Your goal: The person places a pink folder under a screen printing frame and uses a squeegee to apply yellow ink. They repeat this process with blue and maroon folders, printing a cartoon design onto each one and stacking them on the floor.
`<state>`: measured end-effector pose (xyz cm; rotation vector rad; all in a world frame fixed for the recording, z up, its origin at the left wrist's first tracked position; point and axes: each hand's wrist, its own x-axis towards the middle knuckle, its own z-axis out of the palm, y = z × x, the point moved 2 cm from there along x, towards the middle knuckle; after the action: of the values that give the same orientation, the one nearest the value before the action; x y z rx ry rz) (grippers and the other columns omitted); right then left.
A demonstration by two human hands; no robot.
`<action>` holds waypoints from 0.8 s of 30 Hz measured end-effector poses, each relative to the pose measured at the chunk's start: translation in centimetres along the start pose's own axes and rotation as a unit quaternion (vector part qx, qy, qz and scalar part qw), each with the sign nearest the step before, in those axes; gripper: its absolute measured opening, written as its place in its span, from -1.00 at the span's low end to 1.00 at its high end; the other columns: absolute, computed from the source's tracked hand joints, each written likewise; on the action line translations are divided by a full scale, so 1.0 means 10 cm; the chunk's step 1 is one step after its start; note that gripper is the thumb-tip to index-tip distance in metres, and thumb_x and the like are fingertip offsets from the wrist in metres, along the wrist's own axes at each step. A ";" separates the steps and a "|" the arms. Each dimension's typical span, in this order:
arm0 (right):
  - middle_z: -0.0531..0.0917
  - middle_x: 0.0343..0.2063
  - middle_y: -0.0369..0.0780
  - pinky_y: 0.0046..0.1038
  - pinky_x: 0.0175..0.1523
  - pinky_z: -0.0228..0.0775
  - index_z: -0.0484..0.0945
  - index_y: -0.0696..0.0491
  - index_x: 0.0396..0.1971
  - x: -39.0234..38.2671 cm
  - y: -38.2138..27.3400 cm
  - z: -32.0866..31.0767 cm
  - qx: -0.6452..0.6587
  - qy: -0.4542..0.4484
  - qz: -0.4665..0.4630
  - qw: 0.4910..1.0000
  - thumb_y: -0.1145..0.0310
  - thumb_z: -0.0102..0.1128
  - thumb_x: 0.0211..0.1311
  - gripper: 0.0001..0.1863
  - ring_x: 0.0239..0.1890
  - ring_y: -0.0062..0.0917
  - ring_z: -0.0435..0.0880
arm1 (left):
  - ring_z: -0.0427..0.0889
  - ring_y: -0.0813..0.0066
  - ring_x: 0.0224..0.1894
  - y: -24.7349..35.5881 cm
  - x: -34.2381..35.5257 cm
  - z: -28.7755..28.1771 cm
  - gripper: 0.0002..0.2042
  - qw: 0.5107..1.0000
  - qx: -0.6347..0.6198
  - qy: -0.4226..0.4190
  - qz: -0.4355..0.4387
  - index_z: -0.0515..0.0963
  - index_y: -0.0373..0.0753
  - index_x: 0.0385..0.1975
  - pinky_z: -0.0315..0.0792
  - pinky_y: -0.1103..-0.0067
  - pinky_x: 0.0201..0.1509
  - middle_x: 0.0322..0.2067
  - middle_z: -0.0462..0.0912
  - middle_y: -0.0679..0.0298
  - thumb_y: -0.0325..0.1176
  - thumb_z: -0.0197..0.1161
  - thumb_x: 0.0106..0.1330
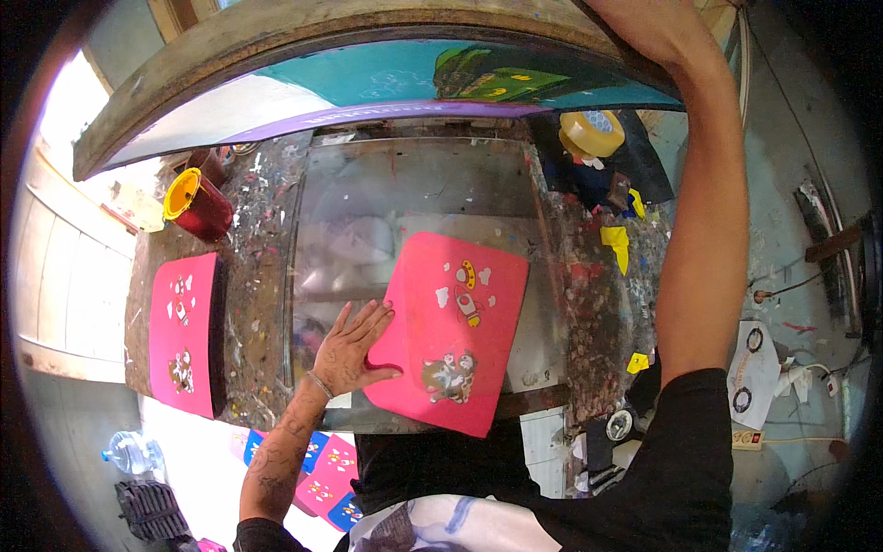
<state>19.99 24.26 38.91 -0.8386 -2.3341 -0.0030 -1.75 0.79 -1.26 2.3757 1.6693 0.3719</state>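
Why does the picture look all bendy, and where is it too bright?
Head view: the fisheye lens bends the wooden screen-printing frame into an arch; white glare swallows detail around the printed sheets at lower left; cloudy reflections show on the glass plate; the pink sheet touching the left hand looks fairly clear.

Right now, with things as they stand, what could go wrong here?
The raised wooden screen frame might drop toward the left hand if the right hand at its edge lets go. The pink printed sheet lies askew on the glassy panel, so a bump could shift it further. The open red can near the frame's left end could spill if knocked.
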 end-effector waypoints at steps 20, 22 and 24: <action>0.23 -0.87 -0.38 -0.41 -0.57 0.01 0.31 0.05 -0.89 -0.08 -0.11 0.02 0.002 -0.013 0.041 0.999 -0.23 0.08 0.43 -0.22 -0.75 -0.65 0.15 | 0.05 0.11 0.57 -0.07 -0.01 0.00 0.08 0.998 -0.025 -0.051 -0.007 0.05 -0.25 0.53 -0.22 0.07 0.62 0.52 0.13 0.09 0.35 0.29 0.14; 0.23 -0.87 -0.39 -0.42 -0.57 0.02 0.31 0.04 -0.88 -0.05 0.00 0.03 0.026 -0.024 0.019 0.999 -0.22 0.08 0.43 -0.22 -0.75 -0.65 0.15 | 0.04 0.11 0.58 -0.07 0.00 0.00 0.08 0.998 -0.026 -0.052 -0.004 0.04 -0.26 0.53 -0.23 0.07 0.62 0.52 0.13 0.09 0.36 0.28 0.15; 0.22 -0.86 -0.40 -0.42 -0.57 0.02 0.31 0.04 -0.88 -0.03 0.06 0.04 0.038 -0.028 0.006 0.999 -0.22 0.08 0.43 -0.23 -0.75 -0.66 0.15 | 0.03 0.11 0.58 -0.07 0.00 -0.01 0.08 0.998 -0.026 -0.058 -0.006 0.04 -0.26 0.53 -0.24 0.08 0.62 0.52 0.12 0.08 0.36 0.27 0.15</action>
<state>20.28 24.65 38.26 -0.8248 -2.3659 0.1156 -2.39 1.07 -1.39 2.3025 1.6032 0.2662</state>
